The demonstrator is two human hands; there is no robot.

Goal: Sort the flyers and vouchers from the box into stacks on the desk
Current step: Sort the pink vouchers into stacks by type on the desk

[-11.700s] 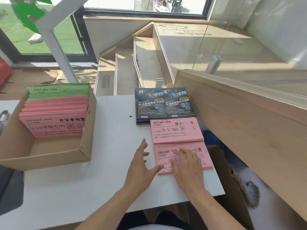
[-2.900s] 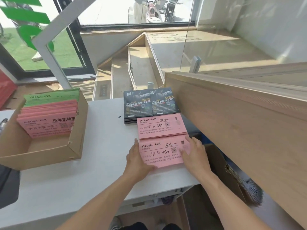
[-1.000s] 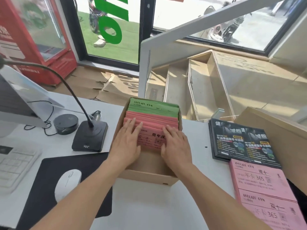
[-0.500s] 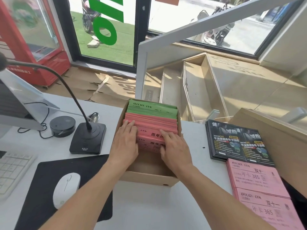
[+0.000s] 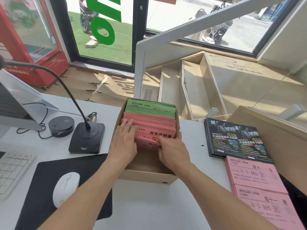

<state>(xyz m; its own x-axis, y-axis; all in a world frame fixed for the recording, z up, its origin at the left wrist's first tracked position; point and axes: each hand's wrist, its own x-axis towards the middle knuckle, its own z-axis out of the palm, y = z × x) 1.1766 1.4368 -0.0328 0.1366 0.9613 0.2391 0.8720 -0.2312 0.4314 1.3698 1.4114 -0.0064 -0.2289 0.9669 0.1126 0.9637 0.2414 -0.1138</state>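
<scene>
Black microphone base (image 5: pixel 86 138) left of box (image 5: pixel 147 177); flyers (image 5: pixel 235 140) right.

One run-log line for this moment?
step: picking | left hand: on pink vouchers | right hand: pinching front voucher | box: unfinished

Bright window daylight, wide-angle edge distortion

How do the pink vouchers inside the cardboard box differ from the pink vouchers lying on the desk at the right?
The pink vouchers in the cardboard box stand leaning on edge, packed in front of green ones; the pink voucher stacks on the white desk lie flat. The left hand and right hand are on the boxed ones; the desk stacks lie untouched. The boxed front card's headline differs from the desk cards' "365". Both share pink paper and black print.
</scene>
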